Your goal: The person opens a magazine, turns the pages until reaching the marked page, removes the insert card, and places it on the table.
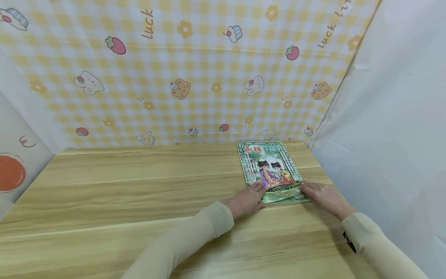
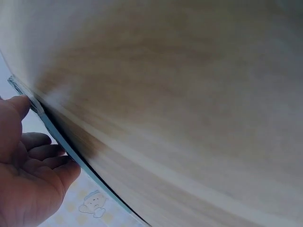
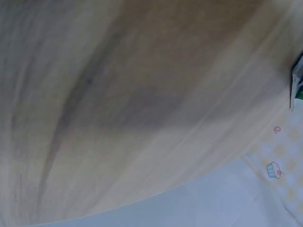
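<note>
A green illustrated magazine (image 1: pixel 258 155), with two drawn figures on its cover, lies at the right of the wooden table. My left hand (image 1: pixel 248 199) rests on its lower left edge, fingers over the cover. In the left wrist view that hand (image 2: pixel 28 179) has its thumb against the magazine's edge (image 2: pixel 78 158). At the lower right corner, my right hand (image 1: pixel 325 198) pinches the cover, whose bottom edge slants up there above the pages. The right wrist view shows only a corner of the magazine (image 3: pixel 297 82); the right hand is out of that frame.
The wooden table (image 1: pixel 122 193) stretches away to the left. A yellow checked cloth (image 1: pixel 209 58) hangs behind it, and a white sheet (image 1: pixel 393 116) stands along the right side, close to the right arm.
</note>
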Tool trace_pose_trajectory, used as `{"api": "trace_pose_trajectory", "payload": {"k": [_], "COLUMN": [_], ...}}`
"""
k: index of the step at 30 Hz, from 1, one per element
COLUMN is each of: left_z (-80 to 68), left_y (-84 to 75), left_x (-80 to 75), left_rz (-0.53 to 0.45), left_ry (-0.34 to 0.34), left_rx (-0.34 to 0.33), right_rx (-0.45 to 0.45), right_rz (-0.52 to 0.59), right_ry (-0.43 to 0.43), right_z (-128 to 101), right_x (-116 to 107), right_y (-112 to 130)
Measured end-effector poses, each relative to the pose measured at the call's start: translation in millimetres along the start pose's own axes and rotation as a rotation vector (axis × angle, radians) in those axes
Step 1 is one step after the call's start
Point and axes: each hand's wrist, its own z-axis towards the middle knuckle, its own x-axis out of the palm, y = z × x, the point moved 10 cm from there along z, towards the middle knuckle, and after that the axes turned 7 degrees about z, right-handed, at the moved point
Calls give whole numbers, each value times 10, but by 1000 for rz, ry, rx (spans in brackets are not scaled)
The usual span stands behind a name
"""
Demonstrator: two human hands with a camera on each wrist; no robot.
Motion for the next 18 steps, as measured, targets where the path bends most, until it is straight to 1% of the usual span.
{"api": "trace_pose_trajectory", "payload": {"k": [4,8,10,13,18], "left_z": [22,61,86,115,151], "left_y": [-33,-85,-123,-164,-186], "left_x": [-11,-27,-38,-59,-96], "left_rz": [8,10,8,-4,-27], "left_ry": [-10,-34,-50,-58,-78], "left_rx": [-3,7,15,11,-19], "right_rx": [-20,-16,-9,1,16], "right_rz": [-19,-35,-43,-29,-29], "right_ry": [-124,-214,-228,-236,-228], "right_z": [30,74,105,156,230], "right_x": [-146,-273,-317,-368,-427], "right_y": [-1,-12,-11,-5,9]}}
